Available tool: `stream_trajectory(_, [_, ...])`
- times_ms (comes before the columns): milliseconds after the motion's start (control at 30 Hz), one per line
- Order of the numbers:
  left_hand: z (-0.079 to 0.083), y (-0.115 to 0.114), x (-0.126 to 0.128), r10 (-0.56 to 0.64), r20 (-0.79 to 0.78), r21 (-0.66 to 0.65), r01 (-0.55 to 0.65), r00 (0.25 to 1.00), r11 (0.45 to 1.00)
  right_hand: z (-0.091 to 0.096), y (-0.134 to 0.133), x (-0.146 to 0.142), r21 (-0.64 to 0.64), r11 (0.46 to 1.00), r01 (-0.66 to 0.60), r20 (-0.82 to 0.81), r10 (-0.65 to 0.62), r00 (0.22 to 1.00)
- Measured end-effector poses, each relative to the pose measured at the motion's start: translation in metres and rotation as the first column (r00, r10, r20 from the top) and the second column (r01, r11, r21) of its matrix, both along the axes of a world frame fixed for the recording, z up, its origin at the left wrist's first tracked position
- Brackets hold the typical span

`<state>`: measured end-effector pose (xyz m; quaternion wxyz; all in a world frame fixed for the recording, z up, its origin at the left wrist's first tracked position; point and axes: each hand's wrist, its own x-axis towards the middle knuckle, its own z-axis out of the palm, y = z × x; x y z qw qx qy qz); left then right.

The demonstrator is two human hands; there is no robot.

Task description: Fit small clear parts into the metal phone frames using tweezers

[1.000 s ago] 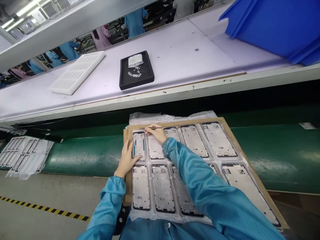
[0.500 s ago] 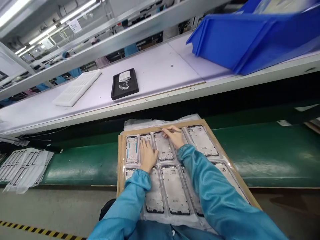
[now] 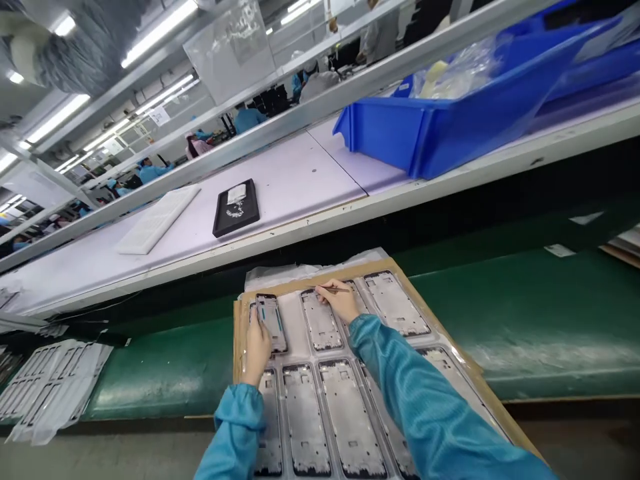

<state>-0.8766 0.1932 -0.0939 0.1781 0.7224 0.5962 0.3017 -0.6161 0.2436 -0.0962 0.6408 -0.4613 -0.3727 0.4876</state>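
Note:
My left hand (image 3: pixel 257 350) is closed on the side of a phone frame (image 3: pixel 273 327) with teal strips, tilted over the upper left of a clear plastic tray (image 3: pixel 295 327). Part of another frame's edge shows behind it. In my right hand (image 3: pixel 343 301) is a thin pair of tweezers (image 3: pixel 334 289), pointing left above the top end of a silver phone frame (image 3: pixel 323 320) in the tray's upper row. More such frames fill the lower row, including one phone frame (image 3: pixel 350 413) near the middle. My right sleeve hides part of the tray.
Brown cardboard (image 3: pixel 400 273) lies under the tray, over a green conveyor belt (image 3: pixel 165 360). Beyond is a white shelf (image 3: pixel 295 173) with a black tray (image 3: pixel 253 217) of small pieces, a white slab (image 3: pixel 160 220) and a blue bin (image 3: pixel 390 133). Framed sheets (image 3: pixel 50 380) lie left.
My left hand has moved left, from lying on the tray to gripping a phone frame. The second upper slot now shows bare plastic. My right hand still holds the tweezers. The view has shifted.

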Motion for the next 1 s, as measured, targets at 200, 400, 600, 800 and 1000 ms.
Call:
stream_trajectory(200, [-0.023, -0.017, 0.027, 0.092, 0.101, -0.081, -0.084, 0.991, 0.993, -0.002, 0.002, -0.001, -0.012, 0.999, -0.037, 0.000, 0.037, 0.999])
stream_trajectory(400, [0.121, 0.071, 0.016, 0.111, 0.018, 0.394, -0.109, 0.994, 0.912, -0.006, 0.002, 0.001, -0.041, 0.998, -0.056, -0.009, 0.056, 0.998])
stream_trajectory(600, [0.252, 0.237, 0.026, 0.281, -0.266, 0.317, -0.191, 0.922, 0.929, -0.004, 0.002, 0.002, -0.035, 0.997, -0.062, -0.008, 0.062, 0.998])
stream_trajectory(800, [0.268, 0.290, 0.028, 0.260, -0.501, 0.150, -0.213, 0.825, 0.965, -0.003, 0.005, 0.001, -0.020, 0.999, -0.044, -0.026, 0.044, 0.999])
stream_trajectory(1000, [0.269, 0.303, 0.032, 0.191, -0.672, 0.114, -0.155, 0.716, 0.981, -0.004, 0.011, 0.002, -0.025, 0.999, -0.030, -0.055, 0.029, 0.998])
